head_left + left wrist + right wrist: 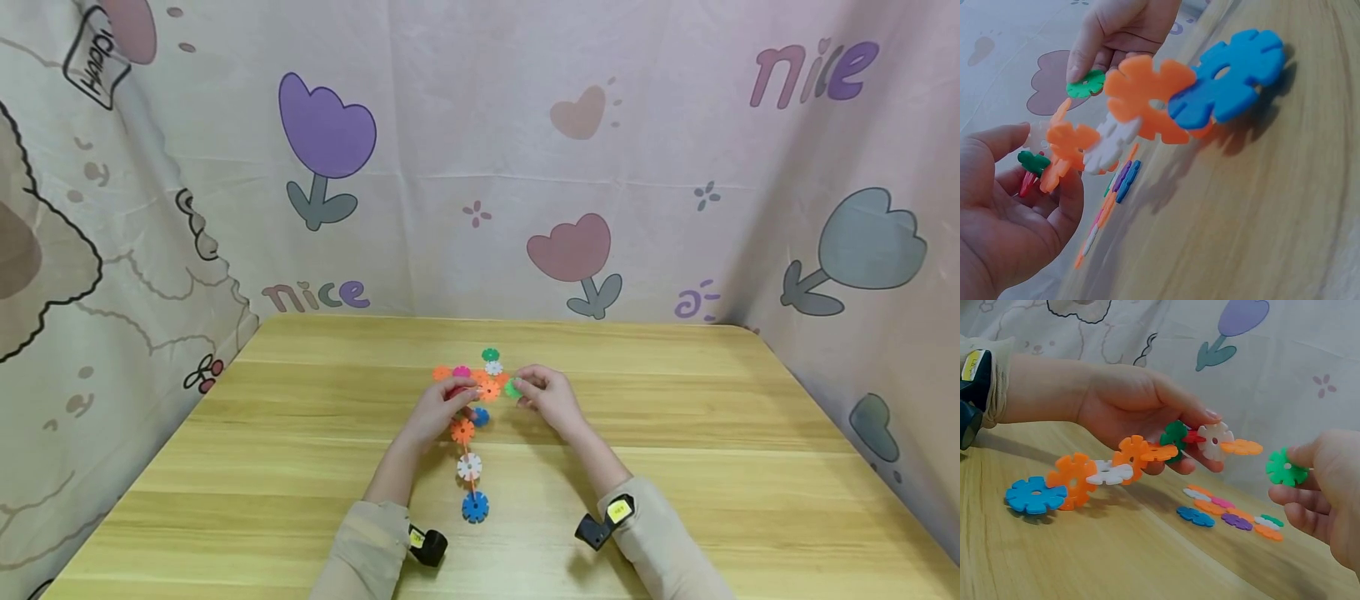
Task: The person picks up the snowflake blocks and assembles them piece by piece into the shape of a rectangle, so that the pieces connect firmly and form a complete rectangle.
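Flower-shaped plastic snowflake discs, slotted together, make a chain (pixel 1072 478) that my left hand (pixel 441 410) pinches near its far end. In the right wrist view the chain runs from a blue disc (pixel 1036 495) through orange and white ones to a dark green disc (pixel 1174 440), a red one, a white disc (pixel 1215 441) at the fingertips and an orange disc (pixel 1242 447). My right hand (pixel 551 400) pinches a bright green disc (pixel 1286 467) between thumb and fingers. A small gap separates this green disc from the chain's orange end.
Several loose discs lie on the wooden table (pixel 300 467) beyond the hands, among them a blue one (pixel 1195 517), a purple one (pixel 1237 521) and a dark green one (pixel 491 354). A patterned curtain (pixel 450 167) stands behind the table. Each wrist wears a small black camera.
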Tool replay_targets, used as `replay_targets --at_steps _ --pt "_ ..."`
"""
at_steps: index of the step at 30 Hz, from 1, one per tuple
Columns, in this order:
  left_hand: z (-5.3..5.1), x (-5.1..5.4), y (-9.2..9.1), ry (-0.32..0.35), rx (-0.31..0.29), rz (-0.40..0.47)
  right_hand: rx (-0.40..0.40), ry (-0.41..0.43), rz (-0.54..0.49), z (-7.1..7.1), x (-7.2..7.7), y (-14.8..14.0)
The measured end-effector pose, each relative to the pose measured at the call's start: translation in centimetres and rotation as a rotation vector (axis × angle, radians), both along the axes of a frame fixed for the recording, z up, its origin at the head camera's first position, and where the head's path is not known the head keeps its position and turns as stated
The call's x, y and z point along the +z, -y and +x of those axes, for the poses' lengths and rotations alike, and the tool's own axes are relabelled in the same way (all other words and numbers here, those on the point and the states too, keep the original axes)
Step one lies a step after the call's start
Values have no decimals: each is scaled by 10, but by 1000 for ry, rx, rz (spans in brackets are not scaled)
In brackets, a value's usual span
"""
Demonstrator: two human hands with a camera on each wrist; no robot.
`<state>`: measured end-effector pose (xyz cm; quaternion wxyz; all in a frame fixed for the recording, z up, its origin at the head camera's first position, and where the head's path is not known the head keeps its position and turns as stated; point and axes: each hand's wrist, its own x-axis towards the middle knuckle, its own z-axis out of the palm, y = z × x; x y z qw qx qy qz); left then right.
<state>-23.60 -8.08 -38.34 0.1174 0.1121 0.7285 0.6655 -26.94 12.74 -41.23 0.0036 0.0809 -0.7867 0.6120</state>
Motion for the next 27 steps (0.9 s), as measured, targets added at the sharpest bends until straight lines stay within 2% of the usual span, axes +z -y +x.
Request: replay_targets --at_steps 2,6,9,11,13,21,27 --pt "-1 -1 0 -9 -2 1 10 -16 0 1 0 1" --pt "-8 -14 0 -5 0 12 44 -42 0 4 0 3" --pt "-14 -25 0 -3 9 21 63 -61 4 12 9 5" --pt "-16 -29 0 -2 22 27 73 -71 6 17 15 7" --pt "-16 -30 0 -5 34 28 81 -81 8 22 21 8" --pt "-15 -30 -1 -2 55 27 152 -102 -41 25 24 7" --pt "-15 -29 -2 -9 65 19 144 -106 -60 26 24 9"
